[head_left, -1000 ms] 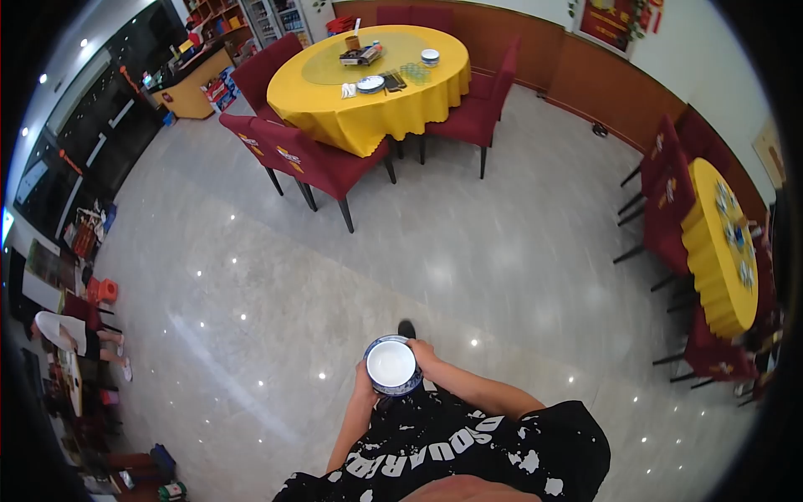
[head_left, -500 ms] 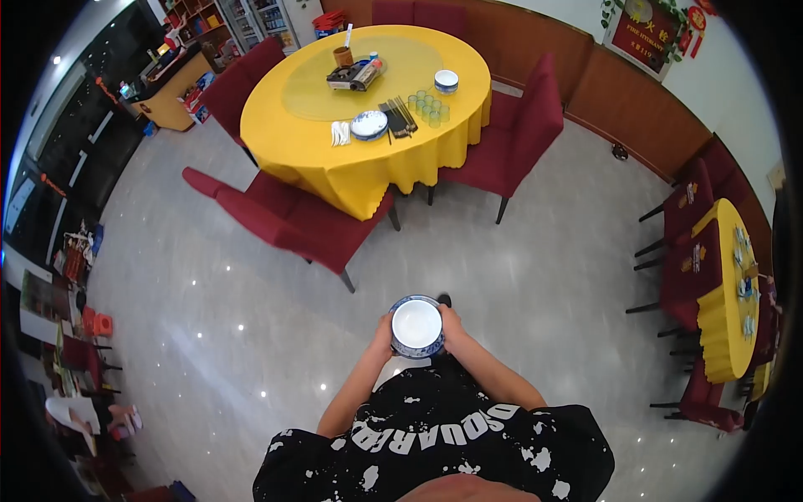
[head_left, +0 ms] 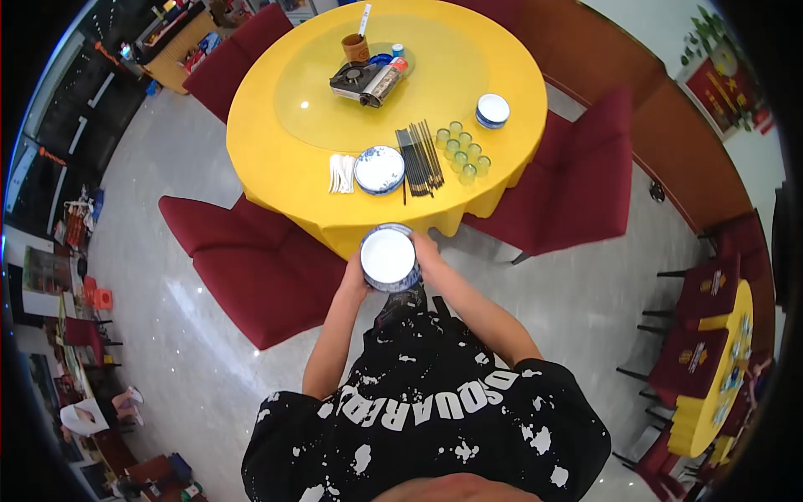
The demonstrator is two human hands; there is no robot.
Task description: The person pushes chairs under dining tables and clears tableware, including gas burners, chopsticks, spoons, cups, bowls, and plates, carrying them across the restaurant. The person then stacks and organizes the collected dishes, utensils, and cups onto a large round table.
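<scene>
A stack of blue-and-white bowls (head_left: 388, 257), white inside, is held in front of my body at the near edge of the round yellow table (head_left: 293, 188). My left hand (head_left: 355, 272) grips its left side and my right hand (head_left: 428, 255) its right side. On the table lie white spoons (head_left: 341, 174), a stack of blue-rimmed plates (head_left: 380, 170), dark chopsticks (head_left: 421, 159) and several green glasses (head_left: 464, 152). Another bowl stack (head_left: 493, 110) stands at the right. A portable stove (head_left: 368, 81) and a brown holder (head_left: 355, 48) are farther back.
Red chairs stand at the table's near left (head_left: 259, 259) and right (head_left: 577, 180). A second yellow table (head_left: 719, 376) with red chairs is at the far right. A person in a white top (head_left: 86, 416) is at the lower left. A wooden counter (head_left: 180, 50) stands at the upper left.
The round table and its chairs have come much closer as I moved forward. The bowl stack, still between both hands, now appears just at the table's near edge.
</scene>
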